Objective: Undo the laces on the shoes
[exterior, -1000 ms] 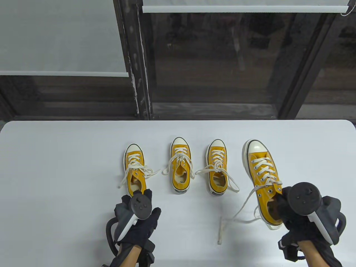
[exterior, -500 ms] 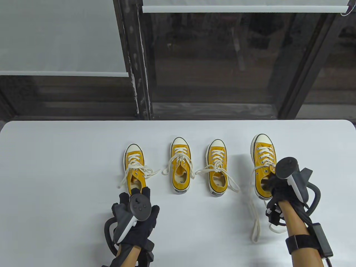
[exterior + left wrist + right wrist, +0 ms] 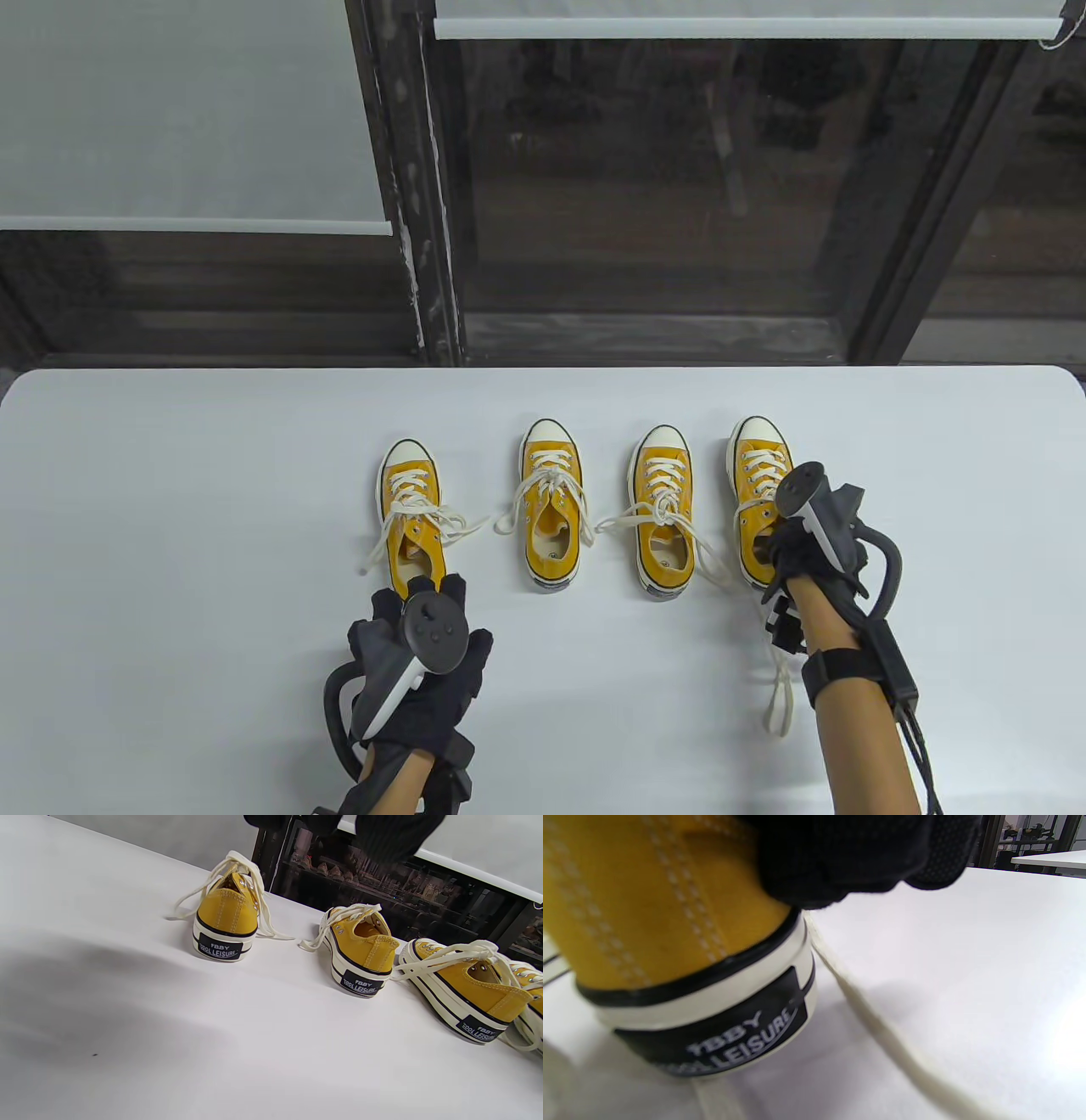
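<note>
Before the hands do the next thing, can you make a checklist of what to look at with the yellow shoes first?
1. Rightmost shoe down on the table, in the row: ok.
2. Its lace undone, trailing loose toward the table's near edge: ok.
3. Right hand off that shoe: not ok, it grips the heel.
4. The other three shoes untied: not ok, leftmost shoe, second shoe and third shoe show bows.
5. Left hand free: ok, it is near the leftmost shoe's heel and holds nothing.
6. Left hand touching that heel: cannot tell.
</note>
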Action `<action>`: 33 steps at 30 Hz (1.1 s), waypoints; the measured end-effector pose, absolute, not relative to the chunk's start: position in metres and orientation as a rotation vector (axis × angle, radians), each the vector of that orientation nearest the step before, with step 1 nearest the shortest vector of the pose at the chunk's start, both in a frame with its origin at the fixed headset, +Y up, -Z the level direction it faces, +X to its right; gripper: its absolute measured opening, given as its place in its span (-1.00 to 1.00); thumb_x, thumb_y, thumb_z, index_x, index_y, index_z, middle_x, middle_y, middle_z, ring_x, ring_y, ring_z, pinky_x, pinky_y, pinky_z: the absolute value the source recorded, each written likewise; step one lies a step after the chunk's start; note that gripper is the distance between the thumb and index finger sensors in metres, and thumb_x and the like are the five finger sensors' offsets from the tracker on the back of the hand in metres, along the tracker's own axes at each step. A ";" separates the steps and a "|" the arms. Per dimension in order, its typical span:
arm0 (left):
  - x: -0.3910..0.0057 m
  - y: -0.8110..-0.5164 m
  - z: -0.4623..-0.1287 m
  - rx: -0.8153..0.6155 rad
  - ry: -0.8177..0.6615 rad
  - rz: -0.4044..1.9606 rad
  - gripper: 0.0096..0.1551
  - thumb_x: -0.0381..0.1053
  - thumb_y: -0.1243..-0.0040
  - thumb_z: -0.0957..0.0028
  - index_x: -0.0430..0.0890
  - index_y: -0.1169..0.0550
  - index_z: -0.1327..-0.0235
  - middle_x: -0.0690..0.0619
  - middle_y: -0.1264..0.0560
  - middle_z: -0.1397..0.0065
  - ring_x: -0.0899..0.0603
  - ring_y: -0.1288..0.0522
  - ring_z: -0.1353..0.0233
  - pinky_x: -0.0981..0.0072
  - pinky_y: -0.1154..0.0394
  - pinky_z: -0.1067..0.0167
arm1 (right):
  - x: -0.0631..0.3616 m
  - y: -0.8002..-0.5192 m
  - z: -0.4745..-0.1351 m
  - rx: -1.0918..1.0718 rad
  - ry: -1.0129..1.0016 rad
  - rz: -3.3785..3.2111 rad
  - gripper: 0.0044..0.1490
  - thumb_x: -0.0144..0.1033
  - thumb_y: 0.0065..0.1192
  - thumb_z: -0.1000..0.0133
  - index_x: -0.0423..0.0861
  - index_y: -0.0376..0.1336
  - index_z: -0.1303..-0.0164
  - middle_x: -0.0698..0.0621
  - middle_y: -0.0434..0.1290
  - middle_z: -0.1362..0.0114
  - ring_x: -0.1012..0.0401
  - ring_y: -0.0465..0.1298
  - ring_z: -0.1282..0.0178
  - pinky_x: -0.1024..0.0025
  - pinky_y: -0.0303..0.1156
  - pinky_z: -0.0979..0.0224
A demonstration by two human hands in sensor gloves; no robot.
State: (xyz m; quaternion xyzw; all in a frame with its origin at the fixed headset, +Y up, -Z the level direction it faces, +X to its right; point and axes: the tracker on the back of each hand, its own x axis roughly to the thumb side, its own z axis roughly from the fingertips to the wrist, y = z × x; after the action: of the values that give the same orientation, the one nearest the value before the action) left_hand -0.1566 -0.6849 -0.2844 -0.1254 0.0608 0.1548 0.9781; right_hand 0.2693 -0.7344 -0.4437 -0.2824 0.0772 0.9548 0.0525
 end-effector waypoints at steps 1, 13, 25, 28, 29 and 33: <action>-0.157 -0.685 -0.284 -0.253 0.124 0.310 -0.15 0.32 -0.03 -0.26 0.20 -0.02 -0.76 0.05 0.11 -0.88 -0.30 0.28 -0.80 -0.48 0.28 -0.59 | 0.269 -0.737 -0.443 -0.858 0.239 2.914 -0.46 -0.06 0.08 -0.35 -0.11 0.33 -0.41 0.20 0.60 0.11 0.30 0.60 0.24 0.14 0.42 -0.43; -0.157 -0.685 -0.284 -0.235 0.113 0.321 -0.15 0.31 -0.03 -0.26 0.19 -0.03 -0.75 0.04 0.09 -0.87 -0.31 0.26 -0.80 -0.48 0.26 -0.59 | 0.226 -0.670 -0.429 -0.538 0.130 2.908 -0.32 -0.03 0.06 -0.37 0.05 0.08 -0.70 -0.03 0.26 -0.61 0.06 0.43 -0.49 0.03 0.27 -0.56; -0.159 -0.687 -0.283 -0.254 0.104 0.344 -0.14 0.31 -0.03 -0.25 0.18 -0.02 -0.75 0.02 0.10 -0.87 -0.31 0.27 -0.80 -0.47 0.25 -0.60 | 0.149 -0.704 -0.460 -0.486 0.462 3.098 -0.15 0.17 0.22 -0.27 -0.01 0.11 -0.69 0.09 0.48 -0.29 0.33 0.58 0.09 0.26 0.48 -0.19; -0.158 -0.688 -0.284 -0.267 0.105 0.343 -0.14 0.31 -0.03 -0.26 0.18 -0.02 -0.76 0.02 0.11 -0.87 -0.31 0.28 -0.80 -0.47 0.25 -0.60 | 0.143 -0.718 -0.468 -0.545 0.489 3.157 -0.19 0.16 0.22 -0.27 -0.01 0.16 -0.65 0.13 0.50 -0.23 0.37 0.56 0.16 0.29 0.49 -0.13; -0.158 -0.688 -0.285 -0.271 0.105 0.345 -0.14 0.32 -0.03 -0.26 0.18 -0.02 -0.76 0.02 0.11 -0.87 -0.31 0.28 -0.80 -0.47 0.25 -0.60 | 0.141 -0.722 -0.470 -0.544 0.460 3.184 -0.25 0.15 0.22 -0.27 0.00 0.21 -0.60 0.15 0.51 -0.18 0.39 0.56 0.21 0.31 0.50 -0.10; -0.158 -0.687 -0.284 -0.267 0.105 0.344 -0.14 0.32 -0.03 -0.26 0.18 -0.02 -0.76 0.02 0.11 -0.87 -0.30 0.27 -0.80 -0.47 0.25 -0.60 | 0.137 -0.726 -0.471 -0.512 0.317 3.246 -0.47 0.01 0.23 -0.29 -0.06 0.38 -0.34 0.17 0.58 -0.01 0.44 0.55 0.36 0.38 0.53 0.03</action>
State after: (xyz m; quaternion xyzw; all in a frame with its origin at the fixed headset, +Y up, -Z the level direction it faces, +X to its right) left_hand -0.1579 -0.6870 -0.2842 -0.1322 0.0522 0.1706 0.9750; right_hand 0.1373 -0.7260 -0.4711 -0.1546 0.0956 0.9801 -0.0797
